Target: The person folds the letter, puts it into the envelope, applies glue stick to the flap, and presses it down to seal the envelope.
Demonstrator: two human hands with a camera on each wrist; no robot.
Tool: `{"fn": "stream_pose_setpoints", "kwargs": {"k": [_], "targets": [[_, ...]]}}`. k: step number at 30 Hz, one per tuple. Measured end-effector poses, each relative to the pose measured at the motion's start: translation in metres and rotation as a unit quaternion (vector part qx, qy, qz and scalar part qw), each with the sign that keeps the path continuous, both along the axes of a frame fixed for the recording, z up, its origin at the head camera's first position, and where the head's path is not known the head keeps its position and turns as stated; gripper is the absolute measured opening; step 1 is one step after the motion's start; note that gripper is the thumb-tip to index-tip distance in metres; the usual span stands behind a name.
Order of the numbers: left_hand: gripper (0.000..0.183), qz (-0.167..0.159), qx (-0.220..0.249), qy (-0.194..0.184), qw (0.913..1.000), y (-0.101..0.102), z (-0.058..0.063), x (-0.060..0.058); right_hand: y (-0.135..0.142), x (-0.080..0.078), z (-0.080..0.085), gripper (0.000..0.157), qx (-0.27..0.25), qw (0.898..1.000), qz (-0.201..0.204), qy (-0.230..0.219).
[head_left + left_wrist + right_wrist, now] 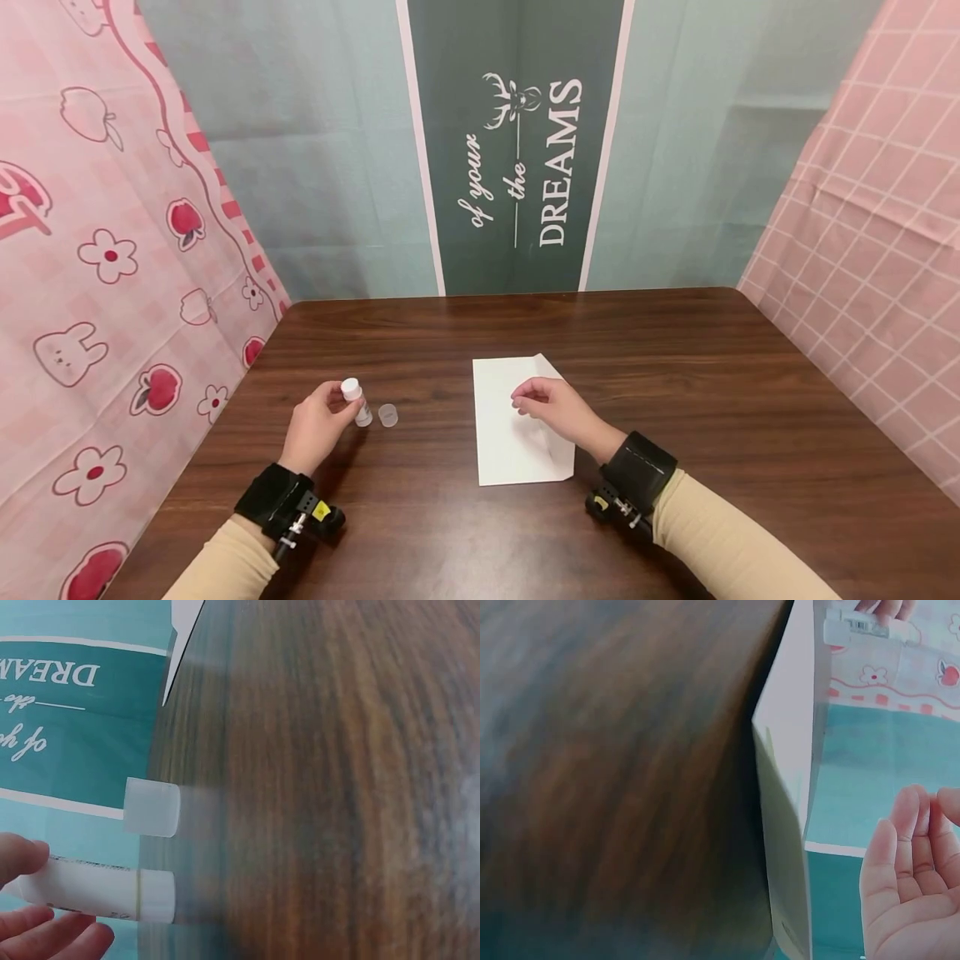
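My left hand (318,425) grips a white glue stick (363,414) between thumb and fingers, upright with its lower end at the table; in the left wrist view small print shows on the glue stick (94,889). Just right of it on the table is a clear cap (387,415), also seen as a translucent cap (152,808) in that view. Over a white envelope (502,450) hovers my right hand (558,410), holding nothing, fingers loosely bent and thumb near the index fingertip. The envelope's flap (784,847) stands raised along its right side, partly hidden under the hand.
Everything lies on a dark brown wooden table (690,383). A pink patterned cloth (112,300) hangs on the left, a pink checked cloth (885,233) on the right, and a teal curtain (337,167) with lettering behind the far edge.
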State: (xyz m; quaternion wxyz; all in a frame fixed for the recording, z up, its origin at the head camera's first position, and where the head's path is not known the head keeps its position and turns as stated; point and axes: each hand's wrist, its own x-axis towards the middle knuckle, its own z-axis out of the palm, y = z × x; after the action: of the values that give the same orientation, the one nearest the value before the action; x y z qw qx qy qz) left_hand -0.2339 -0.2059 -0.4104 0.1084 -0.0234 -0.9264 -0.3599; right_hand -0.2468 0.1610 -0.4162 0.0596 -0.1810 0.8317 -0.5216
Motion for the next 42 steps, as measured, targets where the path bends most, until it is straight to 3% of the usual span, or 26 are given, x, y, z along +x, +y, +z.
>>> {"fn": "stream_pose_setpoints", "kwargs": {"k": [3,7,10,14,22,26,34,42], "targets": [[0.054,-0.001,-0.014,0.003,0.9999,-0.002,0.01,0.002,0.004,-0.001,0.001,0.021,-0.004,1.0,-0.002,0.002],[0.058,-0.009,-0.038,0.053,0.9978,0.006,0.028,0.004,0.011,-0.001,0.003,0.021,-0.005,1.0,-0.014,-0.002],[0.054,-0.043,-0.063,0.093,0.9928,0.022,0.037,0.005,0.016,0.0,0.004,0.02,-0.003,1.0,-0.022,-0.008],[0.051,-0.096,-0.1,0.109,0.9843,0.047,0.037,0.006,0.02,0.0,0.004,0.02,-0.004,1.0,-0.026,-0.013],[0.052,-0.196,-0.182,0.075,0.9605,0.097,0.029,0.001,0.027,0.003,0.002,0.021,0.005,0.999,-0.043,-0.008],[0.053,-0.23,-0.208,0.055,0.9492,0.121,0.03,0.0,0.032,0.003,0.001,0.02,0.009,0.998,-0.054,-0.009],[0.053,-0.269,-0.209,0.023,0.94,0.161,0.031,-0.003,0.039,0.003,0.001,0.022,0.031,0.993,-0.115,-0.013],[0.059,-0.283,-0.221,-0.033,0.9327,0.184,0.023,-0.008,0.046,0.002,0.0,0.025,0.065,0.985,-0.159,-0.007]]}}
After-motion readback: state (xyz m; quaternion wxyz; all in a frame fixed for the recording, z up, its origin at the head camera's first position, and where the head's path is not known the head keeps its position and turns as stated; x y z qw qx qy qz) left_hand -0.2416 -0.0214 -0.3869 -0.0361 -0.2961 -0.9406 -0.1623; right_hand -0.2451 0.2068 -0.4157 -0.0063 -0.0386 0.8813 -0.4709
